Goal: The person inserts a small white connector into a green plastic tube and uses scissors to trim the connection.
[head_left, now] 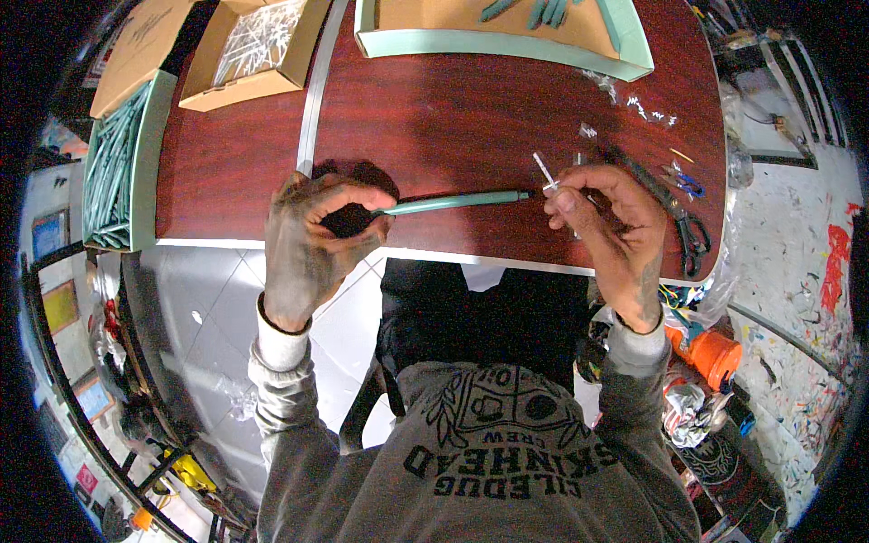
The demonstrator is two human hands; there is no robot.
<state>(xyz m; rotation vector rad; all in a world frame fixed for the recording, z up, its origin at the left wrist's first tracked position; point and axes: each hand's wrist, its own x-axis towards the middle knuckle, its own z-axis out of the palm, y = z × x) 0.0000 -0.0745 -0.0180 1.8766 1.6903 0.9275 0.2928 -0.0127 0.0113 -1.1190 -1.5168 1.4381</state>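
My left hand (303,231) pinches one end of a slim teal-green tube (462,201), pen-like in shape, between thumb and fingertips. The tube lies almost level over the dark red table (434,118), its darker narrow tip pointing right. A short gap away, my right hand (615,222) is closed in a pinch on a small white plastic stick (542,168), which pokes up and left from the fingertips. Stick and tube are apart. The other fingers of the right hand are curled, and whatever lies behind them is hidden.
A box of many green tubes (165,163) stands at the left edge, beside a cardboard box (240,94) of white sticks. A mint-sided box (507,56) with several green pieces is at the far side. Scissors (693,242) and small white bits (647,110) lie right.
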